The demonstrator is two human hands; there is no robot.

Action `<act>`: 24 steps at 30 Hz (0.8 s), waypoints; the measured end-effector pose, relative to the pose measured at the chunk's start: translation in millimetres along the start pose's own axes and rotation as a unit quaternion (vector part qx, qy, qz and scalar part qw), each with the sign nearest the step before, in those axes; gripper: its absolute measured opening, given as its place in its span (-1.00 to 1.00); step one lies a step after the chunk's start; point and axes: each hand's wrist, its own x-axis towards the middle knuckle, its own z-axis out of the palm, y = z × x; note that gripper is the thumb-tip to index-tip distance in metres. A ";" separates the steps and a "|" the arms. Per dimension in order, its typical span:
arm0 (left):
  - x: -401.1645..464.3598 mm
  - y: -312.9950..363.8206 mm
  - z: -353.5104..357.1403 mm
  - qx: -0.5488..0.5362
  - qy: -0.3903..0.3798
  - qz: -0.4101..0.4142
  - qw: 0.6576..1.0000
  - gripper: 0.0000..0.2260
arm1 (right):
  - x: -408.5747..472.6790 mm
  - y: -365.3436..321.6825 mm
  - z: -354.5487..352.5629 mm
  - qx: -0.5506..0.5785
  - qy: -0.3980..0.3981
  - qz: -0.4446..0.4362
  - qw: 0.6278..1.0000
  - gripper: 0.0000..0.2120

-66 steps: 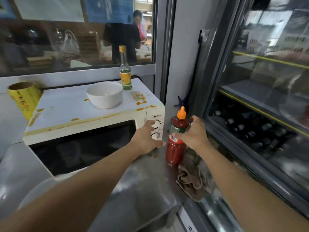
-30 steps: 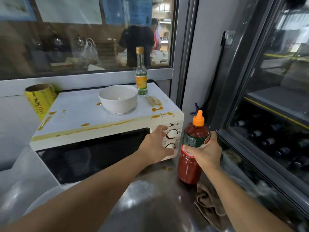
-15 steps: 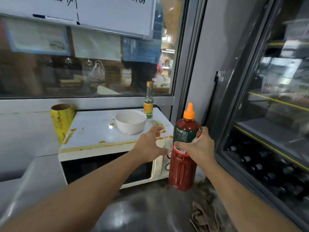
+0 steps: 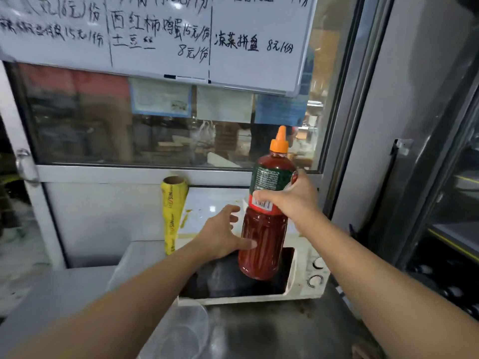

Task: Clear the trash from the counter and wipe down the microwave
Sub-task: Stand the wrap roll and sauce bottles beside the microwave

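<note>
**Sauce bottle lifted above the microwave**

The right hand (image 4: 298,200) grips the sauce bottle (image 4: 267,216) around its labelled upper half, fingers curled over the label and thumb behind. The left hand (image 4: 223,234) is spread, fingers relaxed; its thumb touches the bottle's lower left side, and it holds nothing.

Half a second ago the bottle hung lower, just right of the microwave (image 4: 308,275), level with its front edge. Now it is raised in front of the microwave, its base over the dark door window and its orange cap above the top. The left hand has moved off the control panel to the bottle. The view has tilted up, showing more of the whiteboard (image 4: 160,35).

The microwave sits on the steel counter (image 4: 285,330). It is white, with brown sauce streaks on its top left, near the yellow roll (image 4: 173,211) leaning beside it. Two dials show on its right panel.
</note>
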 end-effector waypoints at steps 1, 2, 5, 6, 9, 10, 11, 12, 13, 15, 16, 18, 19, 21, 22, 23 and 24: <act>-2.5 -4.3 -9.0 -0.006 0.008 -0.006 1.000 -0.19 | 0.0 -9.4 9.9 0.009 -0.011 -0.006 1.000 -0.08; -4.5 -8.4 -18.0 -0.013 0.015 -0.012 1.000 -0.19 | -0.9 -19.0 18.9 0.012 -0.023 -0.011 1.000 -0.11; -8.2 -23.3 -46.5 -0.046 0.041 -0.029 0.998 -0.23 | -1.1 -41.8 48.6 0.025 -0.055 -0.027 0.998 -0.25; -9.0 -27.8 -56.4 -0.052 0.052 -0.034 0.997 -0.24 | -0.7 -48.5 59.8 0.035 -0.066 -0.032 0.997 -0.26; -7.4 -42.0 -85.0 -0.077 0.086 -0.040 0.993 -0.18 | -0.5 -66.0 96.4 0.055 -0.098 -0.047 0.993 -0.24; -6.4 -46.1 -94.1 -0.084 0.096 -0.040 0.991 -0.20 | -0.4 -70.8 109.1 0.062 -0.108 -0.048 0.991 -0.23; -4.7 -51.5 -102.7 -0.088 0.107 -0.042 0.990 -0.25 | 0.1 -75.1 121.9 0.067 -0.116 -0.049 0.990 -0.24; -3.2 -56.8 -111.6 -0.089 0.117 -0.046 0.988 -0.30 | 0.8 -79.1 135.0 0.070 -0.123 -0.051 0.989 -0.25; -1.1 -63.0 -119.9 -0.088 0.130 -0.049 0.986 -0.32 | 2.2 -82.5 148.5 0.071 -0.128 -0.053 0.988 -0.26; 4.1 -78.0 -135.2 -0.086 0.150 -0.055 0.983 -0.33 | 4.3 -89.2 173.9 0.069 -0.143 -0.055 0.986 -0.25; 6.3 -86.2 -141.7 -0.088 0.155 -0.058 0.982 -0.34 | 5.8 -91.6 186.0 0.069 -0.152 -0.055 0.984 -0.25; 10.9 -100.7 -153.3 -0.099 0.167 -0.068 0.979 -0.34 | 8.3 -95.2 209.4 0.067 -0.165 -0.054 0.983 -0.26; 14.2 -108.7 -158.0 -0.106 0.173 -0.071 0.977 -0.31 | 9.6 -95.7 221.5 0.066 -0.170 -0.054 0.982 -0.26; 21.2 -125.4 -166.0 -0.118 0.180 -0.076 0.974 -0.27 | 11.0 -96.7 243.7 0.063 -0.177 -0.057 0.981 -0.23; 25.4 -134.7 -169.4 -0.124 0.182 -0.078 0.972 -0.26 | 12.2 -96.4 254.0 0.060 -0.180 -0.057 0.980 -0.21; 29.9 -144.6 -172.6 -0.130 0.188 -0.081 0.970 -0.25 | 13.5 -96.0 263.8 0.057 -0.184 -0.057 0.980 -0.19; 34.4 -154.1 -175.5 -0.133 0.192 -0.085 0.969 -0.24 | 14.6 -95.8 272.5 0.056 -0.190 -0.056 0.978 -0.19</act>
